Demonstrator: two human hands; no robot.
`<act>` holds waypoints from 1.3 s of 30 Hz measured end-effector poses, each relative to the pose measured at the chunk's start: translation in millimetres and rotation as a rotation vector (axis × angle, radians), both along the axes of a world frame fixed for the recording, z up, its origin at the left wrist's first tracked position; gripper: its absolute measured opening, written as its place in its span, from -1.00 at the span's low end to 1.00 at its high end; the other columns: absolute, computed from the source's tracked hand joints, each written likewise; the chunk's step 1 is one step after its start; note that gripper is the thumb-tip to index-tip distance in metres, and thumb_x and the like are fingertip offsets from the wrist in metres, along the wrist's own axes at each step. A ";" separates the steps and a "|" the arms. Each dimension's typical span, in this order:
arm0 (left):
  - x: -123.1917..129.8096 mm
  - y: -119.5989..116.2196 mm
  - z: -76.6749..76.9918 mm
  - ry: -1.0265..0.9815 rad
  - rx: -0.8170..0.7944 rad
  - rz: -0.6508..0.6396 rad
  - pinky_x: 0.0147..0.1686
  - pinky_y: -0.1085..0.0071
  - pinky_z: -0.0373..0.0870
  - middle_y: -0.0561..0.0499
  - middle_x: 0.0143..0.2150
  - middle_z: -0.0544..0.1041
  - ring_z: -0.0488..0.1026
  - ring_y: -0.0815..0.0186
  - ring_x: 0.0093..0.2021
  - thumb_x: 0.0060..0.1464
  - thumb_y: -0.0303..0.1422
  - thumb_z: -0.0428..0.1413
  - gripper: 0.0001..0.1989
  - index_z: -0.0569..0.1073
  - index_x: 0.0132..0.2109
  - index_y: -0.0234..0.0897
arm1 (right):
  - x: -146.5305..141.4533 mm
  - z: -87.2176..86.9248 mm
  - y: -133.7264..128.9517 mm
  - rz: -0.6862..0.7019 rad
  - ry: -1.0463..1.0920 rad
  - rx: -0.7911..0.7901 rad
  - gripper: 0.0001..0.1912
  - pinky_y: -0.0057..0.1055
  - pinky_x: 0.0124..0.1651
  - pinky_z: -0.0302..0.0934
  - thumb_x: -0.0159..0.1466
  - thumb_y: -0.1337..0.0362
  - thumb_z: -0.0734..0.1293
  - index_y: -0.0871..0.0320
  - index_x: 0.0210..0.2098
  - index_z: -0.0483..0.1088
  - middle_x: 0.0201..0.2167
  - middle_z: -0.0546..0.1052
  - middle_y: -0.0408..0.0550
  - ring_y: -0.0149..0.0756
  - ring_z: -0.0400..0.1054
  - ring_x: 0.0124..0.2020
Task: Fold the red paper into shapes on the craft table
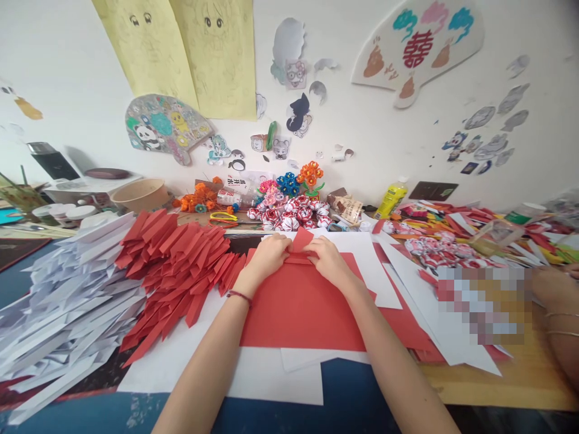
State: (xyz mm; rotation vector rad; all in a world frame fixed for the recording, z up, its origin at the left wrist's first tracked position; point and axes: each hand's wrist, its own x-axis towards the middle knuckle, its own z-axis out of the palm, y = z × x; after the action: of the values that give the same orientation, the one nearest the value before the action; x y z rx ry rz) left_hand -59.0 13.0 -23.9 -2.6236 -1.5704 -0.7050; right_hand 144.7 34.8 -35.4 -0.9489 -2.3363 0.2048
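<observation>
Fingers (284, 243) of both hands are closed in a pinch on a small, folded piece of red paper (303, 240), its upper end poking up between them near the centre of the frame. The left hand (272, 253) grips its left side and the right hand (329, 257) its right side; the exact placing of the fingertips underneath is hidden. The piece lies over the far part of a large, flat, rectangular sheet of bright red paper (298, 319), which fills the middle of the frame between the two forearms. Plain white paper sheets (271, 380) show below the red one, at the lower centre. A thin dark red cord bracelet (239, 295) circles the left wrist.

At the left of the frame, a heap of narrow folded white paper strips (85, 295) spreads beside a heap of pointed folded red paper strips (181, 259), the red ones nearer the left hand. Beyond the hands, at the upper centre, sit a cluster of red-and-white paper flowers (292, 216), a pair of yellow-handled scissors (223, 217) and a yellow plastic bottle (392, 198). Another person's forearm (561, 313) enters at the right edge, near a pixelated patch that hides what lies there
</observation>
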 end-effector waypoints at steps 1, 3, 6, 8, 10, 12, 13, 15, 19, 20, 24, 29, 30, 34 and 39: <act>0.2 -0.6 0.3 0.007 -0.004 0.001 -0.18 0.35 0.29 -0.06 -0.27 0.52 0.41 0.20 -0.15 0.01 -0.57 0.01 -0.80 0.47 -0.29 -0.24 | -0.3 -0.5 -0.4 0.010 0.008 0.003 -0.67 -0.31 -0.11 0.19 0.15 0.60 0.29 0.12 -0.25 0.54 -0.30 0.54 -0.04 -0.20 0.30 -0.18; 0.4 -1.4 0.6 0.011 -0.014 0.002 -0.19 0.36 0.30 -0.07 -0.25 0.52 0.42 0.20 -0.14 0.01 -0.57 0.00 -0.78 0.47 -0.26 -0.24 | -0.8 -0.9 -1.5 0.020 0.014 0.006 -0.66 -0.31 -0.12 0.19 0.16 0.61 0.26 0.12 -0.26 0.54 -0.31 0.53 -0.03 -0.20 0.30 -0.18; 0.5 -2.2 0.7 0.018 -0.028 -0.002 -0.23 0.38 0.29 -0.07 -0.25 0.51 0.42 0.22 -0.17 0.01 -0.57 -0.02 -0.76 0.48 -0.24 -0.24 | -0.8 0.0 -3.1 0.008 -0.006 0.007 -0.67 -0.35 -0.17 0.18 0.15 0.62 0.24 0.13 -0.33 0.52 -0.38 0.51 -0.04 -0.22 0.28 -0.22; 0.8 -2.7 0.9 0.038 -0.020 -0.011 -0.23 0.38 0.27 -0.06 -0.26 0.52 0.42 0.22 -0.18 0.01 -0.59 -0.03 -0.74 0.47 -0.25 -0.24 | -0.7 1.2 -3.8 -0.010 -0.033 0.004 -0.67 -0.37 -0.22 0.16 0.14 0.63 0.22 0.14 -0.38 0.51 -0.43 0.48 -0.06 -0.24 0.27 -0.27; 1.5 -3.3 1.4 0.064 0.004 -0.031 -0.23 0.38 0.26 -0.06 -0.28 0.52 0.42 0.22 -0.19 0.01 -0.59 -0.04 -0.74 0.48 -0.26 -0.24 | -0.6 2.5 -4.3 -0.024 -0.061 0.002 -0.67 -0.38 -0.23 0.14 0.12 0.64 0.22 0.14 -0.41 0.50 -0.46 0.46 -0.07 -0.26 0.27 -0.29; 2.2 -4.1 2.1 0.076 0.019 -0.046 -0.23 0.37 0.25 -0.06 -0.30 0.52 0.42 0.22 -0.21 0.02 -0.59 -0.04 -0.75 0.48 -0.27 -0.24 | -0.3 3.8 -4.9 -0.034 -0.083 0.002 -0.67 -0.39 -0.23 0.13 0.11 0.65 0.21 0.14 -0.41 0.50 -0.45 0.47 -0.07 -0.26 0.27 -0.29; 2.3 -4.5 2.5 0.073 0.016 -0.048 -0.24 0.37 0.25 -0.06 -0.30 0.52 0.41 0.23 -0.21 0.02 -0.59 -0.04 -0.74 0.48 -0.27 -0.24 | -0.1 4.4 -5.2 -0.039 -0.093 0.001 -0.66 -0.40 -0.23 0.13 0.11 0.65 0.22 0.14 -0.41 0.50 -0.44 0.47 -0.06 -0.26 0.28 -0.28; 2.0 -5.0 3.2 0.053 -0.004 -0.045 -0.26 0.38 0.24 -0.05 -0.30 0.53 0.41 0.24 -0.23 0.01 -0.59 -0.04 -0.74 0.50 -0.29 -0.24 | 0.2 5.5 -6.0 -0.042 -0.108 -0.003 -0.67 -0.40 -0.24 0.13 0.11 0.64 0.22 0.13 -0.40 0.50 -0.43 0.47 -0.07 -0.27 0.29 -0.28; 0.0 -4.1 3.8 -0.004 -0.025 -0.022 -0.22 0.37 0.26 -0.04 -0.30 0.54 0.40 0.22 -0.20 0.02 -0.54 0.00 -0.77 0.54 -0.30 -0.21 | 0.3 6.5 -7.4 -0.038 -0.109 0.000 -0.68 -0.41 -0.25 0.13 0.11 0.63 0.24 0.14 -0.39 0.51 -0.44 0.47 -0.07 -0.28 0.30 -0.30; -0.4 -3.5 3.7 -0.018 -0.018 -0.019 -0.19 0.36 0.26 -0.05 -0.30 0.54 0.39 0.21 -0.19 0.05 -0.50 0.02 -0.79 0.55 -0.30 -0.21 | 0.1 6.3 -7.6 -0.040 -0.105 0.003 -0.69 -0.41 -0.25 0.13 0.11 0.63 0.24 0.14 -0.39 0.51 -0.44 0.47 -0.07 -0.28 0.30 -0.30; -0.2 -1.0 1.4 -0.049 0.014 -0.058 -0.09 0.30 0.23 -0.04 -0.27 0.55 0.35 0.18 -0.15 0.08 -0.34 0.14 -0.89 0.56 -0.26 -0.18 | -0.5 6.3 -8.3 -0.048 -0.103 0.020 -0.70 -0.40 -0.26 0.13 0.12 0.62 0.24 0.15 -0.39 0.51 -0.45 0.47 -0.07 -0.28 0.30 -0.31; 1.2 -0.1 -3.3 -0.016 0.038 -0.080 -0.12 0.28 0.17 -0.02 -0.24 0.53 0.30 0.17 -0.13 0.04 -0.38 0.19 -0.92 0.55 -0.26 -0.18 | 0.9 10.1 -9.3 -0.044 -0.132 0.022 -0.72 -0.39 -0.25 0.13 0.14 0.60 0.26 0.15 -0.39 0.53 -0.44 0.48 -0.06 -0.27 0.31 -0.30; 1.3 -0.2 -4.0 -0.021 0.040 -0.080 -0.12 0.28 0.16 -0.02 -0.24 0.53 0.30 0.17 -0.13 0.04 -0.38 0.19 -0.92 0.54 -0.26 -0.18 | 1.3 11.0 -9.6 -0.037 -0.139 0.021 -0.73 -0.38 -0.24 0.14 0.16 0.58 0.27 0.14 -0.39 0.53 -0.43 0.49 -0.05 -0.26 0.31 -0.30; 1.4 0.0 -5.6 -0.025 0.025 -0.084 -0.11 0.27 0.14 -0.03 -0.24 0.53 0.29 0.17 -0.12 0.07 -0.36 0.17 -0.93 0.54 -0.27 -0.19 | 1.5 12.7 -10.2 -0.006 -0.161 0.032 -0.88 -0.35 -0.21 0.14 0.25 0.40 0.34 0.13 -0.35 0.54 -0.39 0.53 -0.04 -0.23 0.33 -0.27; 2.8 -1.4 -2.8 0.029 0.023 -0.094 -0.12 0.26 0.16 -0.06 -0.26 0.53 0.32 0.17 -0.13 0.11 -0.37 0.13 -0.89 0.56 -0.26 -0.22 | -1.8 10.5 -10.3 -0.033 -0.237 0.083 -0.89 -0.34 -0.19 0.10 0.24 0.42 0.35 0.15 -0.37 0.52 -0.40 0.52 -0.05 -0.24 0.32 -0.29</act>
State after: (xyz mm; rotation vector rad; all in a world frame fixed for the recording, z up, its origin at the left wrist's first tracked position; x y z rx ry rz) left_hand -56.2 11.6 -26.7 -2.6939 -1.4308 -0.6813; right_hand 142.9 24.5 -24.9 -1.0176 -2.5196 -0.0202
